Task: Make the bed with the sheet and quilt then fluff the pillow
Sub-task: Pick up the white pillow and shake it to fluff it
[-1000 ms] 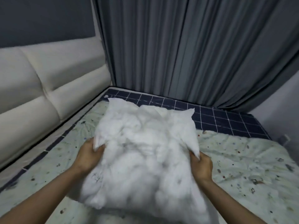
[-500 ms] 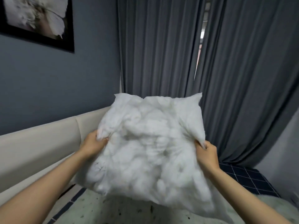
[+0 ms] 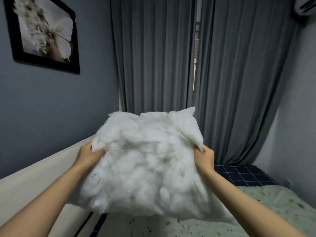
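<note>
I see the lumpy white fabric pillow (image 3: pixel 147 161) held in the air above the bed. Left hand (image 3: pixel 89 153) grips its left edge. Right hand (image 3: pixel 205 155) pinches the right corner.

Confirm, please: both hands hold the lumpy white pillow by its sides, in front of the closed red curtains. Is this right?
Not quite: the head view shows grey curtains, not red. The rest holds: the left hand and the right hand grip the lumpy white pillow by its sides.

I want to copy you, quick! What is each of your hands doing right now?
Left hand: closed, gripping the left edge of the white pillow.
Right hand: closed, gripping the pillow's right edge.
</note>
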